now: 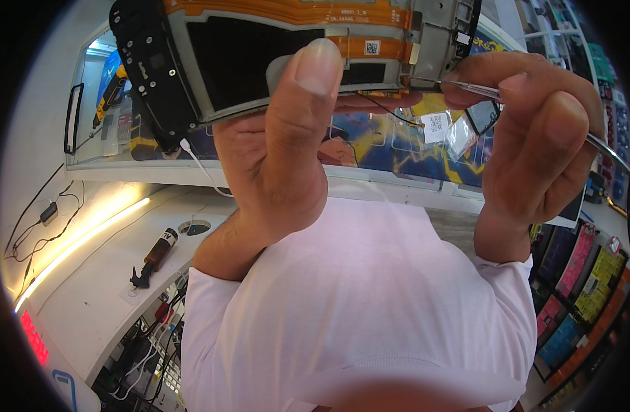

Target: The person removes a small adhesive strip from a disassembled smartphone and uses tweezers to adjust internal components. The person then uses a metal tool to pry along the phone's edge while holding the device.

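Observation:
An opened smartphone (260, 65) is held up at the top of the view, its back off and its inside showing. Orange flex cables (373, 48) run across it over a grey metal frame. My left hand (287, 137) grips the phone from below, thumb pressed on its inner face and fingers behind it. Between the fingers of my right hand (542, 130) are slim metal tweezers (476, 89), their tip at the phone's lower right edge by the flex cable's end. A thin black wire (390, 113) with a small end dangles below that edge.
Behind the phone is a bench with a blue and yellow mat (370, 147), bearing clear plastic bags (459, 137). A white cable (205, 168) hangs at the phone's lower left corner. A brown bottle (157, 254) lies on the left white counter. Coloured packages (593, 281) hang at right.

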Demonstrator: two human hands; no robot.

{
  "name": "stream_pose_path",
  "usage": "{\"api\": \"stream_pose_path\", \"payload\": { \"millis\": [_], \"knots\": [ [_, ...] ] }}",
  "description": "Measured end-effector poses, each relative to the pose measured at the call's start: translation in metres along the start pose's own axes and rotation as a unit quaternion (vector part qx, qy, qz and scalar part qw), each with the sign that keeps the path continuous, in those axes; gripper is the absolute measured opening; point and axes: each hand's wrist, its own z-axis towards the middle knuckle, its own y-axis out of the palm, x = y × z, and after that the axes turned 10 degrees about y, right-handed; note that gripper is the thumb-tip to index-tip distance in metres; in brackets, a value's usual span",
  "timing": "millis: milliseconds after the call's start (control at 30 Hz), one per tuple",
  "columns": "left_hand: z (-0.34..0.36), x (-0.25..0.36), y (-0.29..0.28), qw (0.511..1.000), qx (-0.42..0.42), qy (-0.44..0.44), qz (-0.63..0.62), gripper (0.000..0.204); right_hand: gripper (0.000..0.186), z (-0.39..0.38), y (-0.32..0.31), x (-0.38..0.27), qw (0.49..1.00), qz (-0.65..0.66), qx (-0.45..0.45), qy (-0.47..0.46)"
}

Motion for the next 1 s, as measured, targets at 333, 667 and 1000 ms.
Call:
{"api": "stream_pose_path", "payload": {
  "millis": [333, 667, 1000],
  "knots": [
    [0.0015, -0.0014, 0.0002, 1.000, -0.009, 0.016, 0.009, 0.051, 0.040, 0.0054, -0.0041, 0.0025, 0.999, 0.027, -0.017, -0.006],
    [0.0011, 0.0031, 0.0041, 1.000, 0.013, -0.008, -0.011, 0.047, 0.039, 0.0074, -0.0094, 0.0041, 0.998, 0.036, -0.037, -0.021],
    [-0.0028, 0.0070, 0.0028, 1.000, 0.004, -0.010, -0.020, 0.045, 0.039, 0.0039, -0.0037, -0.0009, 0.998, 0.062, -0.022, -0.018]
  ]
}}
